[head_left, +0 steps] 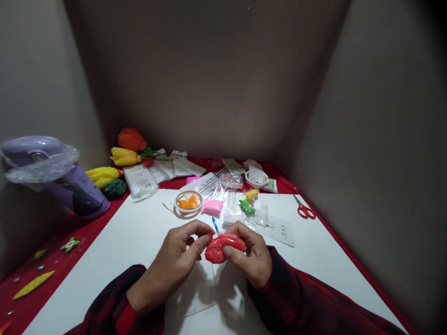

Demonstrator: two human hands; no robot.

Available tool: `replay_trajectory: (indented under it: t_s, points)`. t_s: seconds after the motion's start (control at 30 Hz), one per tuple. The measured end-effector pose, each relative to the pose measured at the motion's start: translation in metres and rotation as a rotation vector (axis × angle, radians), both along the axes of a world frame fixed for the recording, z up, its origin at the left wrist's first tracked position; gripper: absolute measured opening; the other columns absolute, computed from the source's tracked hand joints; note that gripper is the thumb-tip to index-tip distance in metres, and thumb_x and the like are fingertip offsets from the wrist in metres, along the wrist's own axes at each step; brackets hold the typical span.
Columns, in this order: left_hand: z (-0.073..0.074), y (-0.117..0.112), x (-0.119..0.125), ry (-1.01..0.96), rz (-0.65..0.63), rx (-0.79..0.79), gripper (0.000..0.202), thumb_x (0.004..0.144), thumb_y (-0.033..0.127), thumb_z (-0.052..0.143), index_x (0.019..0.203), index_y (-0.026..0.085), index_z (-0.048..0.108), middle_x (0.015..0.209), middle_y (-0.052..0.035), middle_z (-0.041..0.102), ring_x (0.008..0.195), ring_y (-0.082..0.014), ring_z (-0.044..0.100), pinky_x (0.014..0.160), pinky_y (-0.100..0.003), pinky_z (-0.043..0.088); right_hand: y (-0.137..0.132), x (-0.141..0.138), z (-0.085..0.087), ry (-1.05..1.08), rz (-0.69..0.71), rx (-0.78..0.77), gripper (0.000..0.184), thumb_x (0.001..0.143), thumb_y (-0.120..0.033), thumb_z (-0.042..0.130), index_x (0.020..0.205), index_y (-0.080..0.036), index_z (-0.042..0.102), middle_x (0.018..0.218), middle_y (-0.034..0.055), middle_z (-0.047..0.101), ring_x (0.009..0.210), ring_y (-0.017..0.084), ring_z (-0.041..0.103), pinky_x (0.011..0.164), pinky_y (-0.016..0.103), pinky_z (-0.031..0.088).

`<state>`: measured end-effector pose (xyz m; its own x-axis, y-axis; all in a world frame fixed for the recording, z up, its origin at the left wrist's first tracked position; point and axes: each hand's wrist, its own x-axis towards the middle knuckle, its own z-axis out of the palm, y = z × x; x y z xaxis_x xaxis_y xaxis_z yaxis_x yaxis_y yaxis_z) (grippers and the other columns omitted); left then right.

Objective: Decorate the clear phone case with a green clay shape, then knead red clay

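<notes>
Near the front middle of the white board, a lump of soft red clay [218,251], partly covered by shiny clear plastic, is in my right hand [253,256]. That hand is closed, its thumb in front and its fingers behind the lump. My left hand [185,246] is closed in a pinch at the lump's upper left, with a small bit of red at its fingertips. Whether that bit is still joined to the lump, I cannot tell. A thin blue patterned stick [215,225] shows just behind the clay; its lower end is hidden.
Beyond my hands lie a white ring with an orange packet [188,202], a pink packet [212,206], a green clay packet [247,207] and gem sheets [209,184]. Red scissors [306,212] lie right. A purple container [78,190] and yellow flowers [125,157] are left.
</notes>
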<state>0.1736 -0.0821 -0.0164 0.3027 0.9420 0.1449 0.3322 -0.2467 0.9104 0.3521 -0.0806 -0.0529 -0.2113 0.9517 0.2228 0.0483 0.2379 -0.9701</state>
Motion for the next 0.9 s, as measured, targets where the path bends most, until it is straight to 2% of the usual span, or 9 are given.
replay_trajectory:
  t_s: [0.2,0.5,0.67,0.8,0.9]
  points:
    - [-0.0043,0.0011,-0.0001,0.054,-0.034,0.012,0.021,0.091,0.033,0.047,0.080,0.017,0.056,0.070,0.0016,0.057,0.054,-0.0104,0.052,0.052,-0.023,0.044,0.0004,0.0005,-0.0018,0.007,0.026,0.017,0.009,0.071,-0.025,0.058,0.075,-0.018,0.055,0.062,-0.0034,0.050,0.056,0.011,0.042,0.054,0.024,0.034]
    - [-0.0051,-0.0002,0.0020,0.137,-0.048,0.200,0.029,0.094,0.030,0.039,0.070,0.019,0.048,0.063,0.0034,0.048,0.057,-0.0104,0.045,0.055,-0.023,0.037,-0.0001,-0.0012,-0.0015,0.033,0.074,0.020,0.010,0.070,-0.026,0.058,0.074,-0.017,0.057,0.059,-0.0038,0.049,0.052,0.010,0.041,0.051,0.022,0.033]
    - [-0.0048,0.0014,0.0006,0.134,0.001,0.270,0.025,0.093,0.028,0.042,0.075,0.018,0.055,0.066,0.0018,0.055,0.060,-0.0109,0.050,0.059,-0.023,0.040,0.0010,-0.0012,-0.0019,0.009,0.071,0.013,0.011,0.068,-0.027,0.058,0.073,-0.017,0.058,0.060,-0.0027,0.051,0.054,0.011,0.043,0.052,0.023,0.034]
    - [-0.0014,0.0014,-0.0011,0.069,0.068,0.201,0.025,0.093,0.027,0.043,0.076,0.017,0.057,0.071,0.0006,0.060,0.061,-0.0113,0.056,0.059,-0.023,0.044,0.0017,0.0008,-0.0050,0.019,0.052,0.014,0.009,0.069,-0.026,0.058,0.073,-0.017,0.057,0.059,-0.0034,0.049,0.053,0.010,0.041,0.051,0.023,0.033]
    - [0.0019,0.0004,-0.0014,0.072,0.103,0.210,0.020,0.091,0.026,0.048,0.078,0.018,0.060,0.072,0.0006,0.062,0.064,-0.0123,0.058,0.061,-0.024,0.045,0.0019,0.0021,-0.0066,0.026,0.041,0.015,0.009,0.070,-0.025,0.058,0.073,-0.017,0.057,0.059,-0.0035,0.049,0.052,0.010,0.040,0.051,0.023,0.033]
